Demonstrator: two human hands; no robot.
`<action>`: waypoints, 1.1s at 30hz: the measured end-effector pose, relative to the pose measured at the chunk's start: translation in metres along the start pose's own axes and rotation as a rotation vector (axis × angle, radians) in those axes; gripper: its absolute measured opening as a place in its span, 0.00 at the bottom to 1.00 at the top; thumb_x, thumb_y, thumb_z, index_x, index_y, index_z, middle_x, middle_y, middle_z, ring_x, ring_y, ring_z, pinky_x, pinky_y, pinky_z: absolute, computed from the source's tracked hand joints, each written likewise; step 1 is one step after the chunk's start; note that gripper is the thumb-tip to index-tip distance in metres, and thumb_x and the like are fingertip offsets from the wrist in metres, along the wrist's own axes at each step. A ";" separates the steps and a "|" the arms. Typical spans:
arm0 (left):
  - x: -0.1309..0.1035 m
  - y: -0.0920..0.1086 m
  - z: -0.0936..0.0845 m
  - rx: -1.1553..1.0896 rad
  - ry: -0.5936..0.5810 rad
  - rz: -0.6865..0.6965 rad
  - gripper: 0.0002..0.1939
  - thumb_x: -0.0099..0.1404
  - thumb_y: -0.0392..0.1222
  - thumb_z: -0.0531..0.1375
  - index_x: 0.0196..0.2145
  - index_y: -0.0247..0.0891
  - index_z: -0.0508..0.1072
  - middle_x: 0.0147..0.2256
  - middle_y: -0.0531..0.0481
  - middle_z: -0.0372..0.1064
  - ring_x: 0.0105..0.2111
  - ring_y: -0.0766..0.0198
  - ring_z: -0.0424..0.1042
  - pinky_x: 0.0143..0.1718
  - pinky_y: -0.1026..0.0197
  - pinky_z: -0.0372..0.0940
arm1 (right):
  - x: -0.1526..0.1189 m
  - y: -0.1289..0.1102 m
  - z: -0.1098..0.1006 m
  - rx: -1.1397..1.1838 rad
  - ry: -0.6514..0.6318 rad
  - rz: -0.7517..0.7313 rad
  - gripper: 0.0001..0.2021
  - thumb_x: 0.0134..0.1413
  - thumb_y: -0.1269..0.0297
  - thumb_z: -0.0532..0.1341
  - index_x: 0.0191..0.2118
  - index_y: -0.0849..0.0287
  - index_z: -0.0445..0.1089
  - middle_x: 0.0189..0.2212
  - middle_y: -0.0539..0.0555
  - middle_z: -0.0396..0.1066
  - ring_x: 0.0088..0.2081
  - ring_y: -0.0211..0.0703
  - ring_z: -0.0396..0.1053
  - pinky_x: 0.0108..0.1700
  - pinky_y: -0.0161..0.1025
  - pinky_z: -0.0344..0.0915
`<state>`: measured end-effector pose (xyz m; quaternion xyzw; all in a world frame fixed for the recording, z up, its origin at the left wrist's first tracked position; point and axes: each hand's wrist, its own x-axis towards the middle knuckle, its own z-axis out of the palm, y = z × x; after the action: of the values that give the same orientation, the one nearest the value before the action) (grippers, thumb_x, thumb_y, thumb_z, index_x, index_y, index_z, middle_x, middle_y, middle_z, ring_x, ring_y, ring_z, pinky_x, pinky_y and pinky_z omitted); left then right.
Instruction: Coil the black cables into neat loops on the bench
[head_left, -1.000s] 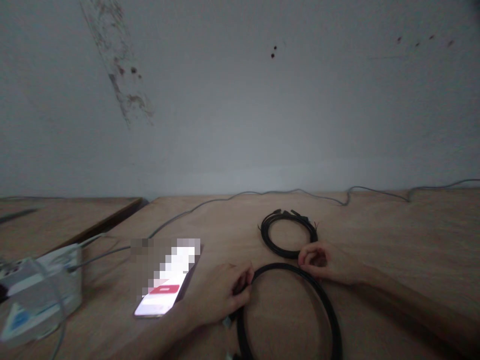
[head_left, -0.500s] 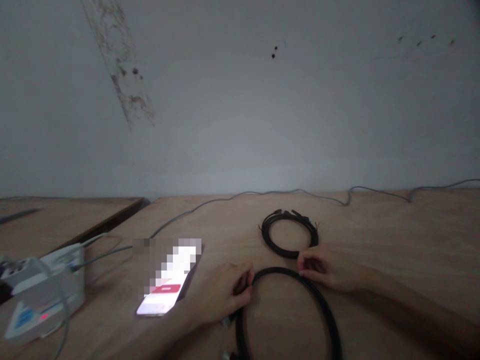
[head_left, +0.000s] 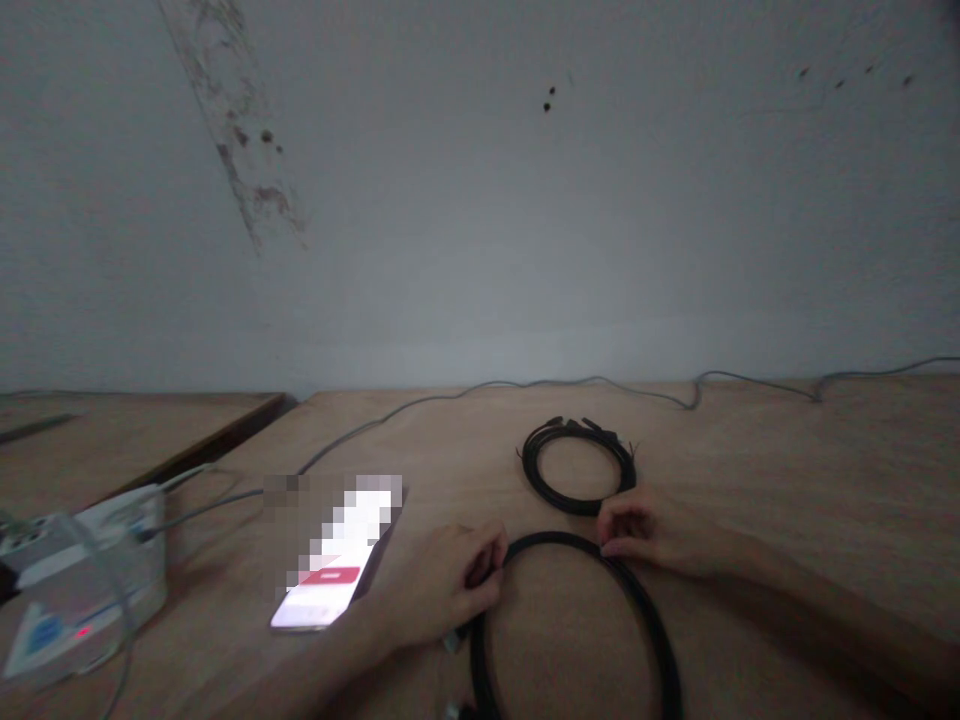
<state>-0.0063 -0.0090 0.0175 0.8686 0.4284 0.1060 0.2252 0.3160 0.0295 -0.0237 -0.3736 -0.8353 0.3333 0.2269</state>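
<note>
A large black cable coil (head_left: 651, 618) lies on the wooden table, its lower part cut off by the frame edge. My left hand (head_left: 457, 580) pinches the coil's upper left side. At its upper right, my right hand (head_left: 645, 525) rests with thumb and fingers closed on the cable. Just beyond the right hand sits a smaller black cable coil (head_left: 541, 488), tied, with its plugs at the far side. Pale connectors (head_left: 453, 640) show beside the large coil, below my left hand.
A lit phone (head_left: 322, 595) lies left of my left hand. Farther left stands a white power strip (head_left: 90, 610) with plugs and cords. A thin grey cable (head_left: 409, 405) runs along the back of the table (head_left: 787, 480) by the wall.
</note>
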 end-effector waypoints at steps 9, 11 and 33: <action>0.001 0.000 0.000 -0.002 0.016 -0.006 0.03 0.62 0.37 0.58 0.35 0.41 0.66 0.28 0.58 0.64 0.30 0.63 0.63 0.31 0.61 0.52 | -0.005 -0.001 0.009 -0.292 0.048 -0.059 0.10 0.70 0.58 0.54 0.38 0.55 0.66 0.31 0.49 0.70 0.31 0.40 0.65 0.35 0.37 0.59; 0.001 -0.002 0.000 -0.004 0.020 -0.010 0.03 0.62 0.37 0.58 0.35 0.41 0.66 0.27 0.58 0.64 0.29 0.63 0.63 0.30 0.62 0.52 | -0.006 -0.006 0.008 -0.327 0.043 -0.058 0.10 0.71 0.58 0.52 0.39 0.54 0.65 0.32 0.49 0.70 0.32 0.40 0.66 0.36 0.37 0.60; 0.000 -0.009 0.002 0.054 0.038 -0.046 0.03 0.63 0.39 0.57 0.36 0.41 0.67 0.30 0.56 0.68 0.31 0.62 0.65 0.33 0.61 0.54 | 0.003 0.006 -0.001 0.148 0.381 0.035 0.17 0.68 0.45 0.54 0.37 0.54 0.61 0.26 0.46 0.60 0.27 0.39 0.60 0.29 0.36 0.56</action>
<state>-0.0120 -0.0045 0.0117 0.8621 0.4554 0.1059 0.1957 0.3171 0.0352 -0.0269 -0.4267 -0.7439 0.3212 0.4017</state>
